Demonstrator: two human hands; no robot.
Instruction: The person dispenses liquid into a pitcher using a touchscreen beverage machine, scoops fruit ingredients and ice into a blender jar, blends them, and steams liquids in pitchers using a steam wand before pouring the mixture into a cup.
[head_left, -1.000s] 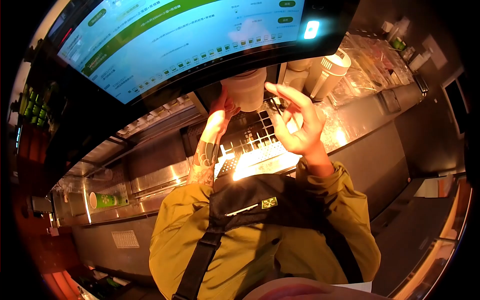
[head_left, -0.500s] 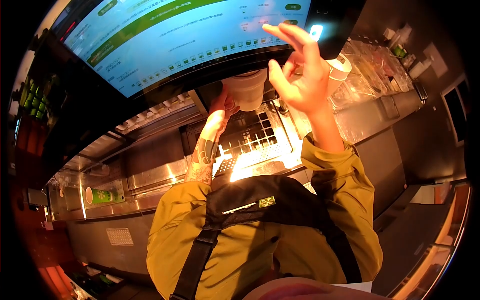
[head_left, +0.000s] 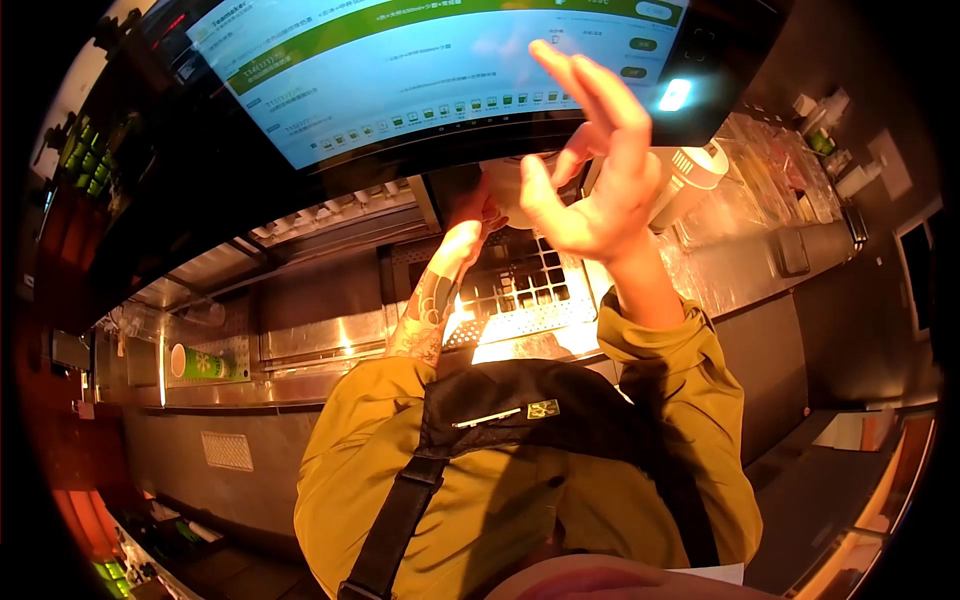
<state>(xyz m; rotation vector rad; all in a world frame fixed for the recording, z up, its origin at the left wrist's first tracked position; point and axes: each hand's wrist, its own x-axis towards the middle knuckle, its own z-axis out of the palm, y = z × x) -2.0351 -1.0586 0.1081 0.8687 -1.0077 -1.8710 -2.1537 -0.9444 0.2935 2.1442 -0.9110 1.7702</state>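
Beneath the lower edge of the large touchscreen point(head_left: 420, 115), my left hand point(head_left: 476, 215) is closed on a pale translucent cup point(head_left: 508, 190). The screen and my other hand hide much of that cup. My right hand point(head_left: 605, 185) is raised in front of the screen, holding nothing, with its fingers apart and the index finger stretched toward the display. Rows of text and small cup icons show on the screen. Below the cup lies a metal drain grid point(head_left: 520, 275) under bright light.
To the right, a white round-topped container point(head_left: 690, 175) stands by a counter point(head_left: 725, 225) with clear plastic-covered goods. A green paper cup point(head_left: 205, 364) lies on its side at the left end of the steel counter. Stacked cups point(head_left: 335, 208) line a shelf under the screen.
The view has shifted, so the screen sits higher and further right. My right hand is lower against it, and the cup in my left hand is more hidden.
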